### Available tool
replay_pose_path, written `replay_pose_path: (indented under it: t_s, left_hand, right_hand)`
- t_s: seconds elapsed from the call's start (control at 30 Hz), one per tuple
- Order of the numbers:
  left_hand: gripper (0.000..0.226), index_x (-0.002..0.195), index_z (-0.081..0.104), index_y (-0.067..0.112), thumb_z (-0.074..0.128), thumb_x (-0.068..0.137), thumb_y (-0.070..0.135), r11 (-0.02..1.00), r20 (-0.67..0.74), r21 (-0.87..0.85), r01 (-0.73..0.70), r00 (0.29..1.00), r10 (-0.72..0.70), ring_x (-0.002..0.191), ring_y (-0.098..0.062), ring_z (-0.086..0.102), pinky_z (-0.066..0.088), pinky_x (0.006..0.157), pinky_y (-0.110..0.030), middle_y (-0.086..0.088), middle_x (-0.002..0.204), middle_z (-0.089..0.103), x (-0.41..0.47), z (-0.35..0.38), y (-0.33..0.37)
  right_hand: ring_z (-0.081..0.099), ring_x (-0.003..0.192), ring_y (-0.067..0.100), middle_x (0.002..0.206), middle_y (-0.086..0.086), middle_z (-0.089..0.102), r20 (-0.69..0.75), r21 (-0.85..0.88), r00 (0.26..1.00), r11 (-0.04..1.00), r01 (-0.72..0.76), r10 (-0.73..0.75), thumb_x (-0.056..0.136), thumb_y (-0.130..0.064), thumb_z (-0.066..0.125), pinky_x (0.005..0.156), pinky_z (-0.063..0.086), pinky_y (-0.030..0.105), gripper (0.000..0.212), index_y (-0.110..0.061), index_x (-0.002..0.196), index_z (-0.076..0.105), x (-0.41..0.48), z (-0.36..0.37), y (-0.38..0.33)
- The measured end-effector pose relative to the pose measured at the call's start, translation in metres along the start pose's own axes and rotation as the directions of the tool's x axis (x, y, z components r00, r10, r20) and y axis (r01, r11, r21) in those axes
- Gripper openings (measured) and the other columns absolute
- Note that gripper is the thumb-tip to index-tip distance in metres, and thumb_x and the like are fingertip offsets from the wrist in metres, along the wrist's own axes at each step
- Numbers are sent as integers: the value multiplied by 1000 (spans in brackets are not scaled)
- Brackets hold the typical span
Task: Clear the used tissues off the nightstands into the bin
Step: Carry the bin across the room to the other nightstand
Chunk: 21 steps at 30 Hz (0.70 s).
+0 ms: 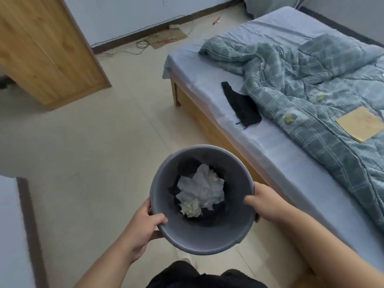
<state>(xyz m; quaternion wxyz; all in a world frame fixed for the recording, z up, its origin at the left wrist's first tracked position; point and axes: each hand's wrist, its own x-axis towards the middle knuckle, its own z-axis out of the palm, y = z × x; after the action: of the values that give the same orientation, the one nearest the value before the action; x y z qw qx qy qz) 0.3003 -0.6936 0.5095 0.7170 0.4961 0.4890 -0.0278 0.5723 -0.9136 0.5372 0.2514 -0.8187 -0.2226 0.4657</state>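
I hold a round grey bin (193, 235) in front of me, above the tiled floor and beside the bed. My left hand (145, 223) grips its near-left rim, thumb over the edge. My right hand (268, 202) grips the right rim, fingers curled inside. At the bottom of the bin lie crumpled white and yellowish tissues (201, 190) on something dark. No nightstand is in view.
A bed (276, 146) with a blue sheet runs along the right, carrying a rumpled checked quilt (311, 84), a black cloth (241, 104) and a tan booklet (361, 123). A wooden door (47, 48) stands at upper left. Cables (143, 45) lie by the far wall.
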Motion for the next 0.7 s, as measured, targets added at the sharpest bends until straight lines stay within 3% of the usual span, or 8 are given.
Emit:
replay_pose_path:
  t_s: [0.13,0.3,0.43,0.57,0.7]
  left_hand:
    - [52,104,75,44,66,76,1,997,-55,-65,-34,998,30,84,-21,79,66,68,-39,4,95,79,20,-54,50]
    - [55,108,73,42,62,88,-8,991,-160,-123,-43,987,23,85,-21,79,67,70,-40,5,93,79,62,-100,93]
    - [50,99,77,42,65,81,-3,982,-227,-191,-12,973,-32,83,-21,79,67,69,-42,1,91,79,111,-117,128]
    - [52,100,77,46,65,68,7,979,-243,-204,5,968,-55,83,-20,80,66,69,-41,3,91,79,179,-131,188]
    - [56,103,76,49,66,67,9,976,-262,-215,-22,964,-36,85,-19,80,66,70,-41,5,92,79,243,-150,271]
  right_hand:
    - [72,58,20,74,-4,76,28,-68,998,996,55,-53,77,-25,55,45,57,31,20,-29,93,67,60,-1,-78]
    - [68,53,16,71,-5,74,61,-99,996,993,70,-64,77,-24,57,44,55,30,20,-27,94,67,139,-2,-150]
    - [61,46,10,69,-3,72,87,-97,996,994,46,-38,76,-26,57,44,52,27,21,-27,95,66,216,-11,-190]
    - [57,44,8,62,-3,67,121,-97,993,995,25,-13,79,-24,56,45,52,26,17,-22,91,67,309,-37,-234]
    - [62,54,11,71,-3,71,146,-86,989,995,39,-26,83,-28,56,48,54,23,17,-26,95,67,387,-76,-297]
